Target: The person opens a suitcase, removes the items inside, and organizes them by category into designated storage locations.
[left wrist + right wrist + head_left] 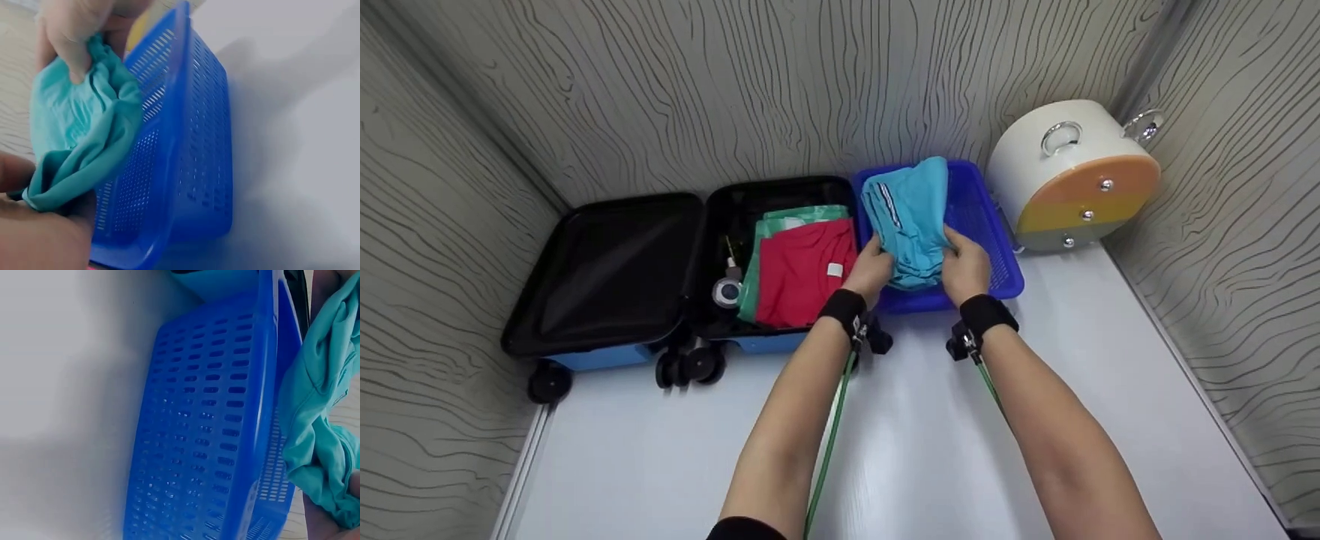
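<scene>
A folded turquoise garment (913, 217) with a dark-and-white striped strip is held up over the blue plastic basket (1006, 262). My left hand (871, 271) grips its near left edge, thumb on top. On the near right edge my right hand (966, 268) pinches the cloth between thumb and fingers. In the left wrist view the bunched turquoise cloth (90, 124) hangs between both hands, above the basket's rim (174, 112). The right wrist view shows the folds beside the basket's slotted wall (197, 416).
Left of the basket lies an open black-lined suitcase (607, 270) with blue outer sides. Its right half holds a red garment (802, 274), a green packet (802, 216) and a small round white item (727, 292). A white drum-shaped box (1054, 165) with coloured drawers stands at right.
</scene>
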Tool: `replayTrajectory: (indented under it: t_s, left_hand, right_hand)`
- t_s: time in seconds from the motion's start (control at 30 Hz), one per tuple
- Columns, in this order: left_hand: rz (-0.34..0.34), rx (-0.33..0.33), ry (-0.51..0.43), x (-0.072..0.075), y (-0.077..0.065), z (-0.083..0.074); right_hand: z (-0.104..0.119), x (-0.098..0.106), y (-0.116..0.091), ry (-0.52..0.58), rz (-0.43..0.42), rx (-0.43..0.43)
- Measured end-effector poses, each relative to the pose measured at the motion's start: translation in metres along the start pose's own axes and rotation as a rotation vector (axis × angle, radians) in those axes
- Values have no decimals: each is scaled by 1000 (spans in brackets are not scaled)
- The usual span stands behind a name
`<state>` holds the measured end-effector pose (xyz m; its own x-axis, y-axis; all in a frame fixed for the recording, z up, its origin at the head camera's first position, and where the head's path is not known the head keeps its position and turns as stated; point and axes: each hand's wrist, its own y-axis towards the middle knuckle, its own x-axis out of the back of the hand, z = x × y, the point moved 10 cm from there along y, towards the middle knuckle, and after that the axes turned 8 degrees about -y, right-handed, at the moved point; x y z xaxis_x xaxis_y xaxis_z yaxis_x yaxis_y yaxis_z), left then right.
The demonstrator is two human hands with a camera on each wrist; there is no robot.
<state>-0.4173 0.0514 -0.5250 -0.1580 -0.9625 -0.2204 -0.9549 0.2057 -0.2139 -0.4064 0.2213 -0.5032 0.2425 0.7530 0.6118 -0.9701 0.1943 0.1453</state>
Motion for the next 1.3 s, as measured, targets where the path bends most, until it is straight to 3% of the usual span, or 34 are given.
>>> replayTrajectory:
  t_s: [0.1, 0.43, 0.57, 0.8, 0.93, 1.13, 1.3]
  left_hand:
    - [-14, 24, -25, 1, 3, 4]
    - [-41, 15, 54, 1, 7, 8]
    - [-39, 85, 58, -4, 7, 17]
    - [-35, 196, 81, -5, 7, 31]
    - [-17, 177, 98, -2, 6, 29]
    - [19, 156, 89, 4, 4, 22]
    - [70, 128, 140, 5, 0, 17]
  right_hand:
    - [-4, -2, 2, 9, 0, -19]
    - [-12, -9, 11, -13, -42, -53]
    - [-15, -13, 13, -54, -30, -41]
    - [-33, -22, 15, -207, 111, -78]
    - [-39, -15, 18, -292, 131, -84]
    - [-45, -6, 20, -297, 122, -116]
    - [-37, -8, 18, -299, 118, -76]
